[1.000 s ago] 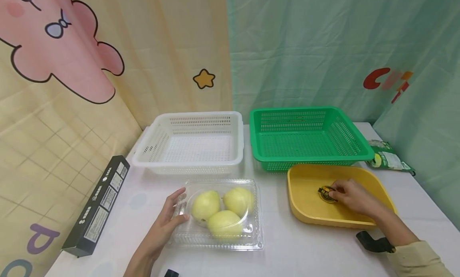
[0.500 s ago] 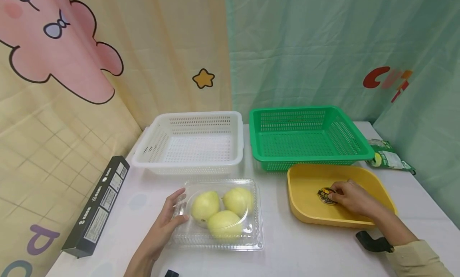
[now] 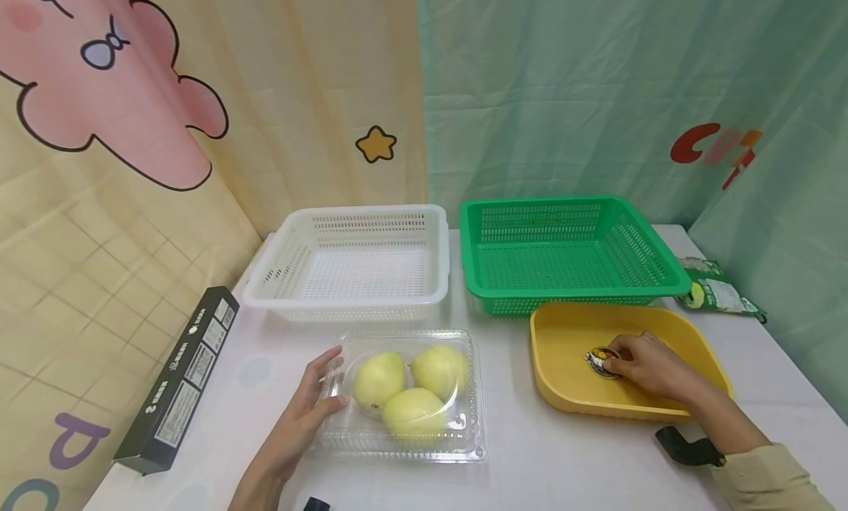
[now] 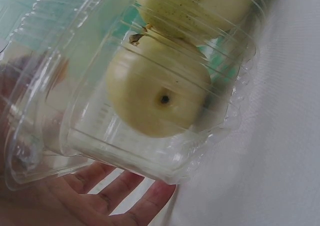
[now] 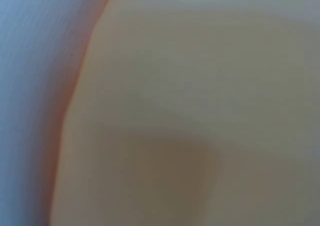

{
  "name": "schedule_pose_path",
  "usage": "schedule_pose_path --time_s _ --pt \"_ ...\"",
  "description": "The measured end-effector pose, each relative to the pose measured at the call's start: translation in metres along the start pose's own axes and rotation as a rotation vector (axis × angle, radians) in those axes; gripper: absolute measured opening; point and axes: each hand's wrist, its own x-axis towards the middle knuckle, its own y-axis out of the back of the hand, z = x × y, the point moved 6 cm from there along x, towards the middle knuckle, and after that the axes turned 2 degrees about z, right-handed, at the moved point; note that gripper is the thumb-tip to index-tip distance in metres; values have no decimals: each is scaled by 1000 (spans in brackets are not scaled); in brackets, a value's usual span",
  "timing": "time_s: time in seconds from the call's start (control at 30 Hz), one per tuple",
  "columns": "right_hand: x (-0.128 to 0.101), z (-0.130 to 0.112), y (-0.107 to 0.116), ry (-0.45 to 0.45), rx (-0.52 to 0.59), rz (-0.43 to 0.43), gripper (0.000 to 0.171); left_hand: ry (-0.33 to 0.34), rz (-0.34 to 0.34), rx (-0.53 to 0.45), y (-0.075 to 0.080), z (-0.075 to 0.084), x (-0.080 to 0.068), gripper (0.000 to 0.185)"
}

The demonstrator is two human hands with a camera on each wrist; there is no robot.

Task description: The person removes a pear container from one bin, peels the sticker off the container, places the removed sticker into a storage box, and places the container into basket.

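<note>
Three pale yellow pears [image 3: 415,414] lie inside a clear plastic clamshell box [image 3: 472,445], its lid down, at the front middle of the table in the head view. My left hand [image 3: 303,415] holds the box by its left side, thumb at the lid's edge. The left wrist view has those fingers [image 4: 155,198] along the box wall, close by a pear [image 4: 157,85]. Over the yellow tray [image 3: 563,402], my right hand [image 3: 652,361] pinches a small round black label [image 3: 601,363] between thumb and fingertips. The right wrist view is blurred, filled by a tan surface.
Behind stand a white basket [image 3: 433,294] and a green basket [image 3: 486,305]. A long black box [image 3: 179,382] lies at the left edge. Right of the green basket is a green packet [image 3: 718,290]. A black strap-like piece [image 3: 689,447] shows below the right wrist.
The label has tilted slightly in the right fingers, and its left part now glints silvery. The left hand, the box and the pears stay where they were.
</note>
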Motion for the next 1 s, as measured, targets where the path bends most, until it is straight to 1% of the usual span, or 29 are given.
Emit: schedule_pose_path --time_s 0.2,0.4,0.73,1.0 --pt "1 1 0 -25 -1 -5 30 5 -1 2 0 1 -1 66" --pt "2 2 0 -30 7 -7 38 5 -3 -8 0 0 0 66" --pt "0 0 1 -18 -1 16 41 -4 -5 2 0 2 0 66" --pt "0 -1 5 -7 -1 67 42 -6 1 10 -1 3 0 66"
